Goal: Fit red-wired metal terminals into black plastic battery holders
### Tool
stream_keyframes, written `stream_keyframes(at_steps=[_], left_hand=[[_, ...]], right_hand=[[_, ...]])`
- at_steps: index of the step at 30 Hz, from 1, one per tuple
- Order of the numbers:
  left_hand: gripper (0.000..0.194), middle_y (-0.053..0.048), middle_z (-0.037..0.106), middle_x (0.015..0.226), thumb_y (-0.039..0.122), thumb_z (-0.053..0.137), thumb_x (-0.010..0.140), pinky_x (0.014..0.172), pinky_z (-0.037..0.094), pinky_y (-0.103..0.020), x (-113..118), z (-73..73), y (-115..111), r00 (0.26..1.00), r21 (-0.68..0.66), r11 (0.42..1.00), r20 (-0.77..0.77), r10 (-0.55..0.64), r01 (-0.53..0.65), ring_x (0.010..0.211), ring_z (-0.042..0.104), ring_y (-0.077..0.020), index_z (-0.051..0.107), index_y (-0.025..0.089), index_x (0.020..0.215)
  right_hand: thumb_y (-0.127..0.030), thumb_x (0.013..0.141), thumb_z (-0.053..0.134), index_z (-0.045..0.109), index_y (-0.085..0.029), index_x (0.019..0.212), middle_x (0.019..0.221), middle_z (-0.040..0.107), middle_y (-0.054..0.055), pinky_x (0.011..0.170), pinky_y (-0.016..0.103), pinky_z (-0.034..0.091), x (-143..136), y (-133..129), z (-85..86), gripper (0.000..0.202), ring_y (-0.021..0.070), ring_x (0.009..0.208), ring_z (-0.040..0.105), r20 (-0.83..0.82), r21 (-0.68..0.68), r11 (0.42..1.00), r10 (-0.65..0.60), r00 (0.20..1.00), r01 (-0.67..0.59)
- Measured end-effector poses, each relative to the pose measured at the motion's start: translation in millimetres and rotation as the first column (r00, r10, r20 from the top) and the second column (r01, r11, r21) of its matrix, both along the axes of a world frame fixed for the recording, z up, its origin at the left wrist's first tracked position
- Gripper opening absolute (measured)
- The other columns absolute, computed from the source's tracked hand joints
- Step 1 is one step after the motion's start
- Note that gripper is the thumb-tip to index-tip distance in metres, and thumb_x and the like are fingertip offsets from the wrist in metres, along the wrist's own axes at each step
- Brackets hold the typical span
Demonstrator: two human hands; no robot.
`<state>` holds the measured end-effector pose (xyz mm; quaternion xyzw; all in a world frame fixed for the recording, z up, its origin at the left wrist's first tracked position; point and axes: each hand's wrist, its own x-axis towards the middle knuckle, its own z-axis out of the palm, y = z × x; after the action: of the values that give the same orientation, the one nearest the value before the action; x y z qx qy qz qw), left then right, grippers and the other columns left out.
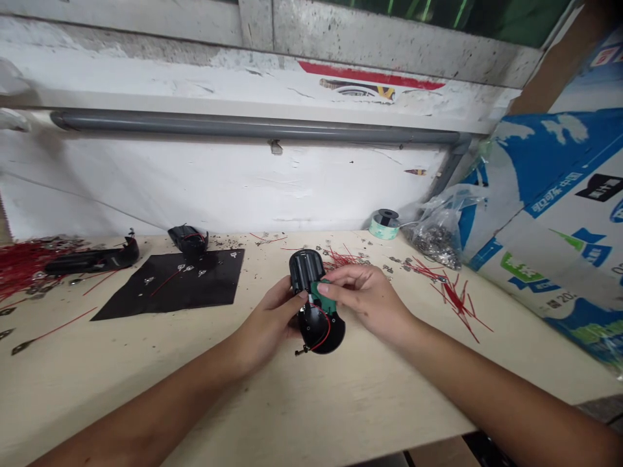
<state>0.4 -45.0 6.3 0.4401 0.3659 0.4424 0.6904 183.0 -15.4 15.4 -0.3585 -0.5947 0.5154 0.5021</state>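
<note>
My left hand (pixel 280 305) is closed around the side of a black plastic housing (pixel 306 269) with a ribbed barrel and a rounded lower end. A thin red wire (pixel 325 334) curves along its open lower part, and a small metal piece sticks out at the bottom left. With thumb and fingers my right hand (pixel 365 292) pinches a small green piece (pixel 327 299) against the middle of the housing. Whether that piece is fixed to the housing, I cannot tell. Both hands hold the housing above the pale table.
A black mat (pixel 195 292) carries a few metal tabs and a red wire. Similar black housings (pixel 92 259) lie at the left beside a heap of red wires (pixel 29 266). Toward the right are a tape roll (pixel 384 224), a plastic bag of metal parts (pixel 438 240) and loose red wires (pixel 457 298).
</note>
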Motion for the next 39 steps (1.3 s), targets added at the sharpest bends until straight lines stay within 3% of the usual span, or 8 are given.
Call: stream_keyframes(at_steps=[6,18,28,34,39], left_hand=[[0.04,-0.005,0.068,0.11,0.037,0.066,0.089,0.065,0.049,-0.025,-4,-7.2,2,0.994,0.016,1.0,-0.104,-0.017,0.019,0.089,0.065,-0.0189,0.059,0.028,0.127],[0.038,-0.007,0.066,0.103,0.04,0.063,0.09,0.062,0.052,-0.027,-3,-7.0,2,0.981,0.039,0.999,-0.195,0.003,0.005,0.083,0.064,-0.0183,0.059,0.02,0.122],[0.044,-0.007,0.064,0.098,0.047,0.06,0.091,0.055,0.051,-0.023,-3,-7.2,3,0.963,0.085,0.995,-0.269,-0.031,0.056,0.074,0.063,-0.0147,0.055,0.017,0.124],[0.047,-0.01,0.066,0.102,0.05,0.059,0.091,0.061,0.055,-0.029,-3,-4.2,1,0.955,0.109,0.99,-0.291,-0.058,0.093,0.078,0.064,-0.018,0.054,0.015,0.122],[0.044,-0.007,0.066,0.096,0.048,0.063,0.089,0.06,0.053,-0.028,-2,-6.8,2,0.966,0.07,0.996,-0.259,-0.027,0.046,0.077,0.064,-0.018,0.057,0.017,0.12]], right_hand=[[-0.038,0.072,0.084,0.068,-0.017,0.072,0.06,0.063,-0.001,0.045,0.024,0.038,2,0,-2.9,0.027,0.0091,0.047,0.05,0.093,-0.085,0.996,0.0,0.996,0.008],[-0.043,0.073,0.082,0.057,-0.017,0.068,0.057,0.059,-0.003,0.042,0.021,0.041,-2,-2,-9.1,0.036,0.0084,0.045,0.05,0.078,-0.092,0.994,0.07,0.994,-0.063],[-0.042,0.074,0.079,0.054,-0.018,0.067,0.054,0.055,-0.004,0.037,0.019,0.035,-3,-2,-10.0,0.036,0.007,0.04,0.045,0.087,-0.073,0.995,0.067,0.994,-0.061],[-0.041,0.073,0.08,0.052,-0.019,0.066,0.052,0.053,-0.005,0.035,0.019,0.034,-6,-3,-14.4,0.036,0.0072,0.038,0.044,0.054,-0.096,0.993,0.073,0.996,-0.067],[-0.037,0.072,0.081,0.054,-0.018,0.065,0.054,0.054,-0.004,0.038,0.02,0.035,-6,-1,-14.6,0.034,0.0074,0.04,0.045,0.029,-0.068,0.995,0.075,0.997,-0.073]])
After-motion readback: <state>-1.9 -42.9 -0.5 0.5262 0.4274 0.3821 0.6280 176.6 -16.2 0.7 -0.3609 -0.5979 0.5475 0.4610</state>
